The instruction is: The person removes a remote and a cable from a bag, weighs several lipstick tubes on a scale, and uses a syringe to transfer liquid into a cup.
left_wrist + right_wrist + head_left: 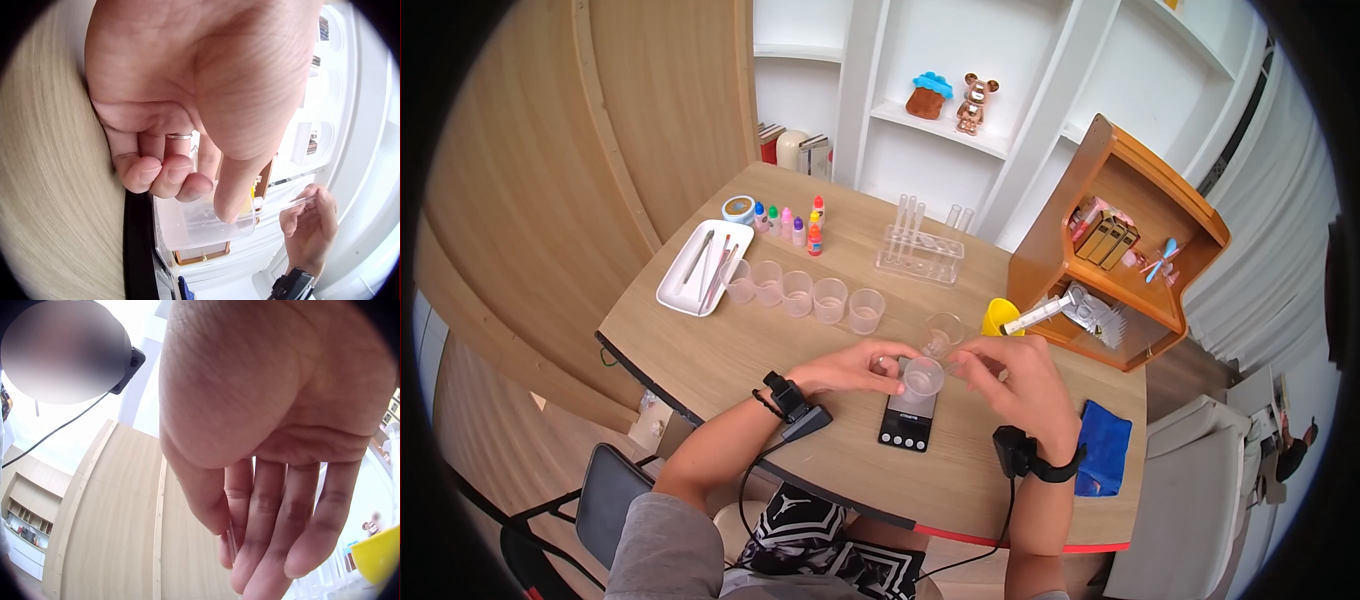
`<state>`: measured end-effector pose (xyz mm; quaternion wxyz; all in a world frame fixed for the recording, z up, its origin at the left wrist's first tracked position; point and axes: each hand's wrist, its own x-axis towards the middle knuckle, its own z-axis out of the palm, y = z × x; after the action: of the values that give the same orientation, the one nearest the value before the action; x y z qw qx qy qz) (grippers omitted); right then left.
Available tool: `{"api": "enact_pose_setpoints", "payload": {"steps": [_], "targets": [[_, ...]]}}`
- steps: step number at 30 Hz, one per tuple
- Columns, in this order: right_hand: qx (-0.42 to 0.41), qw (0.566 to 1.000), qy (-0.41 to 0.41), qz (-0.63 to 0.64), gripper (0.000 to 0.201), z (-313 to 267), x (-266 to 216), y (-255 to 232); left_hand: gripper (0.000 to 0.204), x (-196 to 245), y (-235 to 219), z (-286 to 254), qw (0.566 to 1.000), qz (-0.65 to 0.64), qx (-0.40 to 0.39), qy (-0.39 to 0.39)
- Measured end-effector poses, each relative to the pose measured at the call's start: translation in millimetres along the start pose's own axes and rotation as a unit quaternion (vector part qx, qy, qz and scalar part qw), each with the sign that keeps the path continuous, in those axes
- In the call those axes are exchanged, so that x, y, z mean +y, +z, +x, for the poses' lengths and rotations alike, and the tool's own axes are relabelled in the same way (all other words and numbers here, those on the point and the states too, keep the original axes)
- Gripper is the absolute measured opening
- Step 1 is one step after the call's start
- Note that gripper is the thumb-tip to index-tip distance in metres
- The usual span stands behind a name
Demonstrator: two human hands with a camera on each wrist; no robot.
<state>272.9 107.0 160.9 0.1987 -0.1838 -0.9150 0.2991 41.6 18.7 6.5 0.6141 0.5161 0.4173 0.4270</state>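
Note:
A clear plastic cup (923, 377) stands on a small black and silver scale (907, 424) near the table's front. The left hand (852, 368) holds this cup at its side; in the left wrist view its thumb and curled fingers (169, 177) are at the cup (203, 225). Between thumb and fingertips, the right hand (1022, 385) pinches a thin clear rod (289, 205), which slants toward the cup's opening. The right wrist view shows part of the rod (232, 547) by the thumb of the right hand (269, 462). Whether the rod touches the cup's inside is unclear.
Behind the scale are another clear cup (943, 333) and a yellow cup (1001, 315) with a syringe (1038, 314). Several cups (798, 293) stand in a row beside a white tray (670, 290). A tube rack (920, 262), wooden cabinet (1025, 225) and blue cloth (1103, 450) surround them.

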Motion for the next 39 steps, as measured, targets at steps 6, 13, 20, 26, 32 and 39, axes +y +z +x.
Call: {"api": "enact_pose_setpoints", "payload": {"steps": [6,13,20,26,32,39], "targets": [[0.008,1.000,-0.004,0.012,0.018,0,0,4,0.054,-1,0,1,1.000,-0.002,-0.005,0.004],[0.001,1.000,0.001,-0.002,0.017,0,-6,4,0.049,-7,2,3,1.000,0.003,0.008,0.028],[0.009,1.000,-0.002,-0.001,0.017,-1,-2,5,0.049,-5,2,2,0.999,0.003,0.006,0.033],[0.002,1.000,0.008,0.010,0.017,-1,-4,2,0.048,-4,3,2,1.000,0.002,0.009,0.028],[0.008,1.000,-0.013,0.003,0.017,-2,-4,2,0.052,3,0,0,1.000,0.000,-0.013,-0.005],[0.001,1.000,-0.009,-0.008,0.016,-3,-4,2,0.049,-8,1,4,0.999,0.005,0.000,0.036]]}}
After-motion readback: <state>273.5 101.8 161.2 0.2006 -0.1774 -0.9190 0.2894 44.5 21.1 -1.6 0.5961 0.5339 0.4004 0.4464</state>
